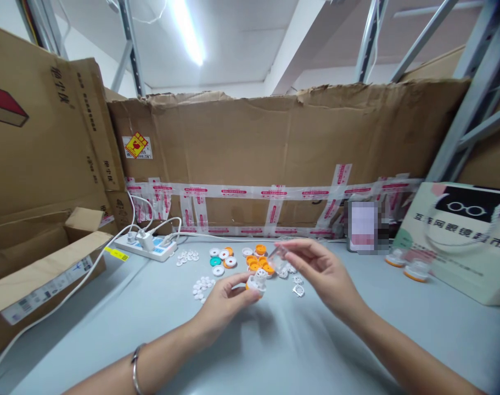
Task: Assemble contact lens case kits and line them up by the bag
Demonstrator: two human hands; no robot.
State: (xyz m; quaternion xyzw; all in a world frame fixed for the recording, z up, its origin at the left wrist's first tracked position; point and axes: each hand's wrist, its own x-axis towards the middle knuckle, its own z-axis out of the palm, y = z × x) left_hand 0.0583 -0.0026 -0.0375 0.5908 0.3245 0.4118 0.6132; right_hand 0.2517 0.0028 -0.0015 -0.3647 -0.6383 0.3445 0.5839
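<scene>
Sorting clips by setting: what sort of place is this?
Likely a stockroom assembly bench: taped brown cardboard sheets wall a grey tabletop, grey metal rack posts behind, scattered white and orange plastic discs; left hand holds a white-and-orange plastic part, right hand a small clear piece.

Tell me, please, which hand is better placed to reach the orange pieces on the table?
Probably the right hand: it hovers just beside the orange pieces, while the left hand is occupied, holding a white-and-orange part.
</scene>
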